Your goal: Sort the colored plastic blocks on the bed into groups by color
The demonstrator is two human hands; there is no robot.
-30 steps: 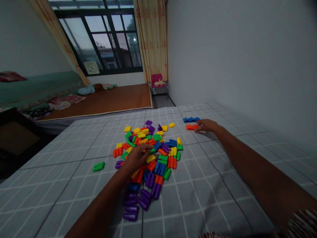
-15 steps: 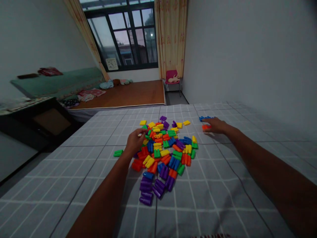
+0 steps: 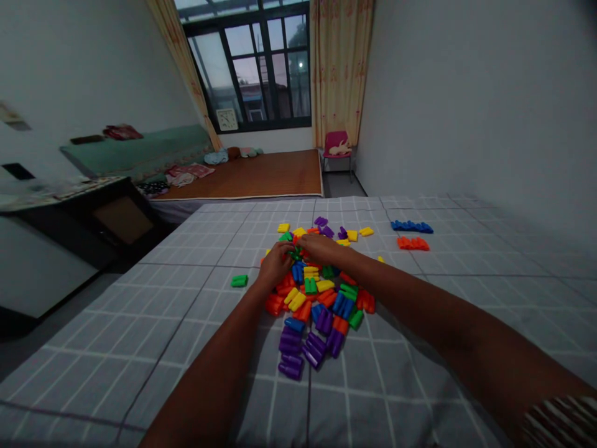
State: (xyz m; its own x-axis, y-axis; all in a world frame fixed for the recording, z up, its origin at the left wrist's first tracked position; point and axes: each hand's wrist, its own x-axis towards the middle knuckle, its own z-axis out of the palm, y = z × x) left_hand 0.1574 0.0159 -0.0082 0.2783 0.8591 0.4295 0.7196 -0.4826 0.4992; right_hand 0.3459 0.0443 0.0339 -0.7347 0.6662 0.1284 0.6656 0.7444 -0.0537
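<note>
A heap of coloured plastic blocks lies on the grey checked bedsheet. Both hands meet over the far part of the heap. My left hand has its fingers curled down among the blocks; what it grips is hidden. My right hand reaches in from the right, fingers bent onto the blocks beside the left hand. A blue row of blocks and an orange row lie apart at the right. One green block sits alone left of the heap.
A dark cabinet stands left of the bed. Beyond are a wooden platform, a pink chair, a window with curtains and a white wall along the right.
My right hand left the orange row at the right and moved left to the heap beside my left hand. The view shifted left, and my left hand reached farther into the pile.
</note>
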